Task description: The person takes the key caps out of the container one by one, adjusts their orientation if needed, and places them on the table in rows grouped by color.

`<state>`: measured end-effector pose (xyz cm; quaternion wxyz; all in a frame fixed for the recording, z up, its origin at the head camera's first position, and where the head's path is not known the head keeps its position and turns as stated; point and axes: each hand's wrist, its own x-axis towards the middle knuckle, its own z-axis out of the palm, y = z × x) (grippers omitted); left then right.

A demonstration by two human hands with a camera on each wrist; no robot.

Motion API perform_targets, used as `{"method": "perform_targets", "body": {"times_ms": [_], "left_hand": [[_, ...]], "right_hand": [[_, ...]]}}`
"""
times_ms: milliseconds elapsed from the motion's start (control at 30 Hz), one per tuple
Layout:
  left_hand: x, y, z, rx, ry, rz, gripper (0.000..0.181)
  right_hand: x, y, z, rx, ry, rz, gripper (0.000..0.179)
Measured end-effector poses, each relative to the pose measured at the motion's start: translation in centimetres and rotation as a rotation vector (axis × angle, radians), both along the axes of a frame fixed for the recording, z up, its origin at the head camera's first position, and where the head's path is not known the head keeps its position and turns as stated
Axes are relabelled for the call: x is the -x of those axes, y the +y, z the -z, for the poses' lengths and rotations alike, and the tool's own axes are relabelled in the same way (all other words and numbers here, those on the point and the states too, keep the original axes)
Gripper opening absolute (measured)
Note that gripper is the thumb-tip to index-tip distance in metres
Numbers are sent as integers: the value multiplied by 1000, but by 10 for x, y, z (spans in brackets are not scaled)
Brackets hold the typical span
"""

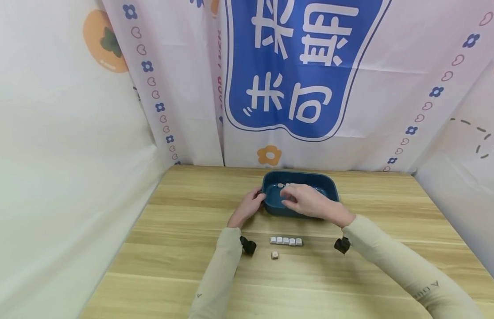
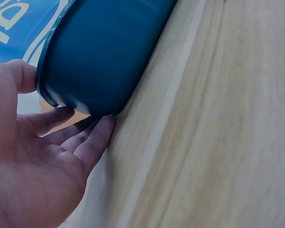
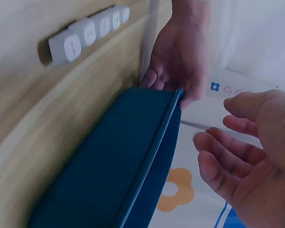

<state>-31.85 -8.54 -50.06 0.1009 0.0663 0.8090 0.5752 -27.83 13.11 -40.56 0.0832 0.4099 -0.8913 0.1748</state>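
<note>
My left hand (image 1: 250, 206) holds the left end of a dark blue plastic bin (image 1: 287, 212), thumb at the rim and fingers against the outer wall (image 2: 99, 61). My right hand (image 1: 306, 201) hovers over the bin's opening, fingers loosely bent with nothing between them in the right wrist view. Inside the bin, a few small keycaps (image 1: 280, 185) show near the back wall; my right hand hides part of the interior. In front of the bin stands a straight row of several white keycaps (image 1: 286, 241), with marks on their faces. One single keycap (image 1: 275, 255) sits nearer to me.
The wood-grain table (image 1: 183, 248) carries all of this. Behind it hangs a printed cloth (image 1: 239, 150) with a blue sign, and white cloth walls (image 1: 71, 177) close off both sides. Black wrist cameras (image 1: 248, 245) sit at both cuffs.
</note>
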Motion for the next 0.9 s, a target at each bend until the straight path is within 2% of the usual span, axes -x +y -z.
{"method": "perform_targets", "body": {"times_ms": [233, 533, 767, 900], "left_hand": [[1, 0, -2, -11, 5, 0, 49], [-1, -2, -3, -5, 10, 1, 49], [1, -2, -2, 14, 10, -6, 49], [0, -2, 0, 2, 8, -5, 48]], "right_hand": [[19, 1, 4, -21, -36, 60, 28], [38, 0, 12, -67, -36, 75, 31], [57, 1, 22, -153, -124, 136, 31], [66, 1, 28, -161, -165, 153, 32]]}}
